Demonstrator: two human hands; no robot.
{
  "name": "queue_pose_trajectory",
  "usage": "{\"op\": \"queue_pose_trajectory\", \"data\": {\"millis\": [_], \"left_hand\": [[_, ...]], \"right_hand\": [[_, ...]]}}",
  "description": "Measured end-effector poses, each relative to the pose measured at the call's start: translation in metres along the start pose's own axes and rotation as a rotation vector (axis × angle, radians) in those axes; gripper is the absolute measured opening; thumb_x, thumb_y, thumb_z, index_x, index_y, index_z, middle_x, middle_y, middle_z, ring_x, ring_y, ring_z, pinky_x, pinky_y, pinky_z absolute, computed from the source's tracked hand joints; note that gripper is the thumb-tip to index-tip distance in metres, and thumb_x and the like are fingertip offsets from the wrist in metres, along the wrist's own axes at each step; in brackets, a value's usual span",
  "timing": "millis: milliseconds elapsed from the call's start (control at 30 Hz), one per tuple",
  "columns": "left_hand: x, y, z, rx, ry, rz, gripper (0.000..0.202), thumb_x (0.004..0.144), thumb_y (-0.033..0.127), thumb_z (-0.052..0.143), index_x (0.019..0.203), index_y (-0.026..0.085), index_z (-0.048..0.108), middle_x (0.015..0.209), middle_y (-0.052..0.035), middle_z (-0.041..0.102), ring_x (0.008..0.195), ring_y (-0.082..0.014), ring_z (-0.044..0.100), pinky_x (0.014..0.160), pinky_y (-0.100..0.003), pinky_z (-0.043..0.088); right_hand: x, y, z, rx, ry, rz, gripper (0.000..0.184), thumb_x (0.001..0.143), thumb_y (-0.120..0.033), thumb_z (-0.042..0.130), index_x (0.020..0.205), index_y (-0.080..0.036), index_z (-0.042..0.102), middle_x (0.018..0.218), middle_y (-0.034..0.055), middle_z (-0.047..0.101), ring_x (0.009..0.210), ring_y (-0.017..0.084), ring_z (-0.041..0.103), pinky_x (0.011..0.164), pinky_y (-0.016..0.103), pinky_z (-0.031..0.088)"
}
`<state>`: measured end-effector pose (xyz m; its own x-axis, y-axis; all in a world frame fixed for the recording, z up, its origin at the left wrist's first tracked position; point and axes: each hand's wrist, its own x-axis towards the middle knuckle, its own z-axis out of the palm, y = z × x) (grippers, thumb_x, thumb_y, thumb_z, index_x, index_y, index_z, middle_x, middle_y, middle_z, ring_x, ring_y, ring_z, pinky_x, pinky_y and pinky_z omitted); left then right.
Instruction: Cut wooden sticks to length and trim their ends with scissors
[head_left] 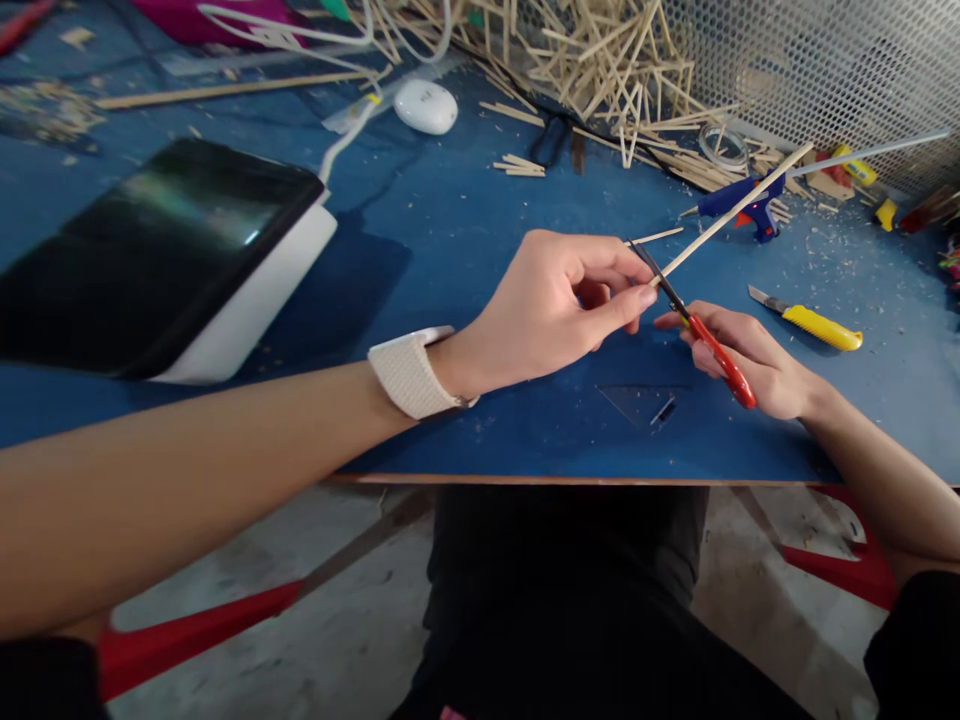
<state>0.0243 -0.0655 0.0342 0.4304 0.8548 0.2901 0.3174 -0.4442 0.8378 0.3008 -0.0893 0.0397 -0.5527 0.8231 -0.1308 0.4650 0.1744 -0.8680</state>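
My left hand pinches a thin wooden stick near its lower end, between thumb and fingers. The stick slants up to the right, past the glue gun. In my right hand is a pair of red-handled scissors, gripped by the handles. Their dark blades lie across the stick, right by my left fingertips; whether they bite into it I cannot tell. A short stick piece shows just behind my left fingers. Below my hands a clear set square lies flat on the blue table.
A yellow utility knife lies right of my hands, its blade out. Behind are a blue glue gun, a heap of sticks and a white mouse-shaped case. A dark-screened tablet stands tilted at the left, beside a white cable.
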Motion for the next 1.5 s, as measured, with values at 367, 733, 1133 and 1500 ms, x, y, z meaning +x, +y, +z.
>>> {"op": "queue_pose_trajectory", "data": {"millis": [367, 733, 1133, 1500], "left_hand": [[0.002, -0.011, 0.0, -0.085, 0.029, 0.07, 0.021, 0.107, 0.035, 0.068, 0.103, 0.019, 0.081, 0.077, -0.0041, 0.075, 0.06, -0.016, 0.059, 0.059, -0.029, 0.047], [0.006, -0.016, -0.001, -0.139, 0.051, 0.091, 0.017, 0.108, 0.035, 0.073, 0.099, 0.021, 0.08, 0.075, -0.0026, 0.074, 0.053, -0.0148, 0.058, 0.053, -0.029, 0.047], [0.015, -0.019, -0.006, -0.44, -0.198, -0.02, 0.047, 0.117, 0.063, 0.077, 0.098, 0.021, 0.08, 0.068, -0.0026, 0.067, 0.052, -0.0131, 0.059, 0.053, -0.028, 0.049], [0.017, -0.023, -0.007, -0.49, -0.16, -0.005, 0.05, 0.106, 0.071, 0.09, 0.092, 0.023, 0.083, 0.06, -0.0003, 0.061, 0.048, -0.0138, 0.046, 0.044, -0.03, 0.036]], "right_hand": [[0.001, 0.007, 0.002, 0.044, 0.009, 0.02, 0.056, 0.118, -0.066, 0.065, 0.143, -0.018, 0.078, 0.094, 0.0016, 0.06, 0.072, 0.013, 0.043, 0.059, 0.028, 0.036], [0.004, 0.01, 0.006, 0.091, 0.078, 0.001, 0.058, 0.114, -0.072, 0.07, 0.132, -0.017, 0.078, 0.088, -0.0007, 0.057, 0.07, 0.012, 0.042, 0.059, 0.029, 0.033], [0.011, 0.007, -0.003, -0.13, 0.094, -0.195, 0.05, 0.116, -0.07, 0.064, 0.109, -0.022, 0.074, 0.099, 0.0048, 0.065, 0.088, 0.02, 0.056, 0.082, 0.037, 0.048], [0.01, 0.005, 0.004, -0.028, 0.118, -0.125, 0.049, 0.109, -0.066, 0.079, 0.118, -0.018, 0.081, 0.089, 0.0008, 0.065, 0.077, 0.014, 0.053, 0.069, 0.031, 0.043]]}}
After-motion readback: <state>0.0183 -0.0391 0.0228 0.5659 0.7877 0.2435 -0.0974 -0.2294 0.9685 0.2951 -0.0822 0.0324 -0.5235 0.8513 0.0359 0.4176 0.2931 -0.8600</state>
